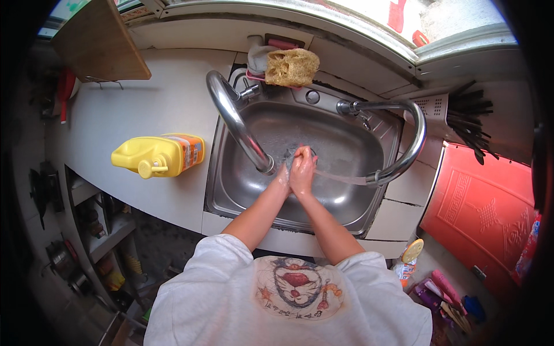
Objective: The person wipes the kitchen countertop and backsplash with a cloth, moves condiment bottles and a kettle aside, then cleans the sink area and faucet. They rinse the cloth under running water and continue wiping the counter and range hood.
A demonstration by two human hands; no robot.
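Note:
Over the stainless steel sink, my left hand and my right hand press together, wet, with some suds on the wrists. My right hand lies over my left, hiding most of its fingers. Water from the curved chrome faucet on the right streams toward them. The other chrome faucet ends just left of my hands. Something dark and a bit of pink show beside my fingers, near the drain; whether I hold anything is unclear.
A yellow pump jug lies left of the sink. Behind the basin sits a loofah sponge. A wooden board leans at the back left. Chopsticks stick out of a white basket at right, above a red panel.

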